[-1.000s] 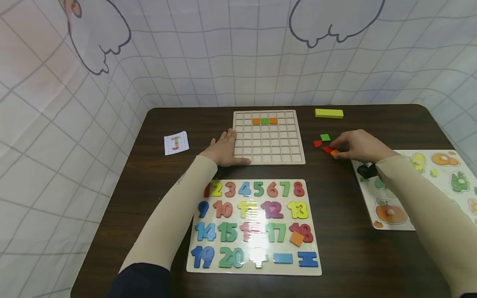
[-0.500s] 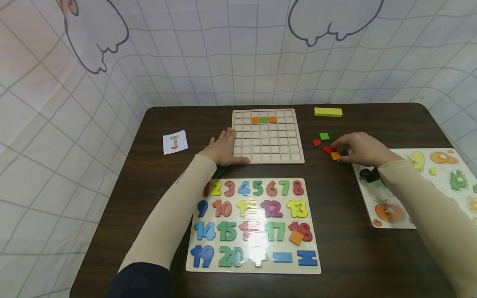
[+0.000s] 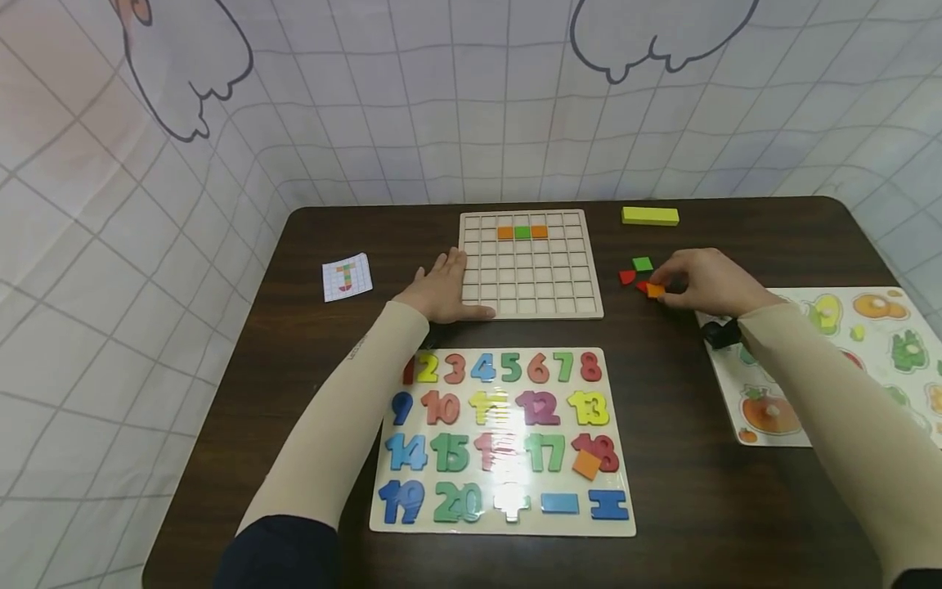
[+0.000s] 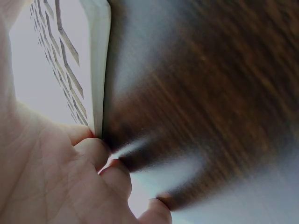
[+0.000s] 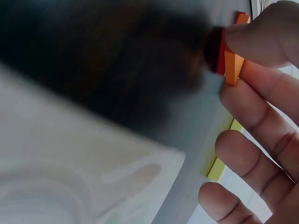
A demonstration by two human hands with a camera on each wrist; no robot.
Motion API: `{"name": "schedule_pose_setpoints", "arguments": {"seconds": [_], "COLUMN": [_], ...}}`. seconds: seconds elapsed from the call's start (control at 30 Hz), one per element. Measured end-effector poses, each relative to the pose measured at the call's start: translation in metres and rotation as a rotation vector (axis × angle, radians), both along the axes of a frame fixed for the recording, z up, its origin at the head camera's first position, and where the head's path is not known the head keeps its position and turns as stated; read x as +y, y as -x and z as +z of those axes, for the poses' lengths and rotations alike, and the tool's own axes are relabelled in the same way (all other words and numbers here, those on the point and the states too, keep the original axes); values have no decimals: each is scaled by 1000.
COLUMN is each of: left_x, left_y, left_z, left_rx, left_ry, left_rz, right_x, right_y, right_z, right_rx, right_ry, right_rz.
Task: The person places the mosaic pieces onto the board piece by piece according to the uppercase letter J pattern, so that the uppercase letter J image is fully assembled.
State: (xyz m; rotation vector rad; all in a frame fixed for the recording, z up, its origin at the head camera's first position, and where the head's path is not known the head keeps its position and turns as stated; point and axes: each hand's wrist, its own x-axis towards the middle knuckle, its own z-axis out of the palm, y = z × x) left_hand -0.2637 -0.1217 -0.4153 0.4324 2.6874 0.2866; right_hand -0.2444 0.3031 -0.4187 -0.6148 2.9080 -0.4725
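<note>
Between thumb and fingertips, my right hand pinches an orange square tile. Right behind it lies a red piece; a second red piece and a green tile are close by. My left hand rests with outstretched fingers at the left edge of a wooden grid board, its thumb along the near edge. In the board's upper part sit an orange tile, a green tile and another orange tile in a row.
A pattern card lies on the dark table at the left. A number puzzle, with a loose orange tile on it, is in front. At the right is a vegetable puzzle board; a yellow block lies behind.
My right hand has taken the orange tile between thumb and fingers and moved it slightly up and left, over the red piece. The left hand has stayed at the board.
</note>
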Motion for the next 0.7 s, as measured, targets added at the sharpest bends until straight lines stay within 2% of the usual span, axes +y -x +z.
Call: {"name": "schedule_pose_setpoints", "arguments": {"seconds": [0.43, 0.7], "left_x": [0, -1], "left_y": [-1, -1], "left_z": [-1, -2], "left_rx": [12, 27], "left_ry": [-15, -9], "left_rz": [7, 2], "right_x": [-45, -90], "right_y": [30, 53], "right_z": [-9, -3], "right_rx": [8, -2], "right_ry": [83, 105], "right_rz": [35, 20]}}
